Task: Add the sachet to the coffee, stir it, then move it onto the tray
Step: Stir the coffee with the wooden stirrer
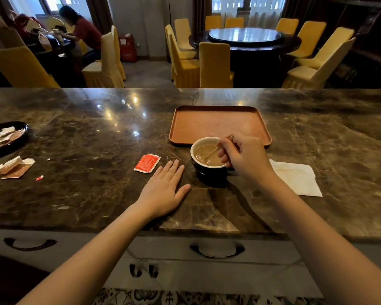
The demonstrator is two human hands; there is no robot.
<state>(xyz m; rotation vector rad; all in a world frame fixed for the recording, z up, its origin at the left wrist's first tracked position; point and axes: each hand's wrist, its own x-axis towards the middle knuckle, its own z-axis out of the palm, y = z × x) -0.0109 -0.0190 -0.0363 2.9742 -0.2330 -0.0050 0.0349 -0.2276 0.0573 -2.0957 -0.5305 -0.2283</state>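
Observation:
A dark cup with a white inside (207, 172) holds light brown coffee and stands on the marble counter just in front of the brown tray (218, 123). My right hand (244, 157) hovers over the cup's right side, pinching a thin stir stick (212, 152) whose lower end dips into the coffee. My left hand (163, 190) lies flat on the counter left of the cup, fingers spread, holding nothing. A red sachet (147, 163) lies on the counter just beyond my left fingertips; I cannot tell whether it is torn open.
A white napkin (297, 177) lies right of the cup. At the far left sit a black dish of sachets (20, 128) and torn wrapper scraps (15, 168). Beyond the counter stand yellow chairs, a round table, and a seated person at the back left.

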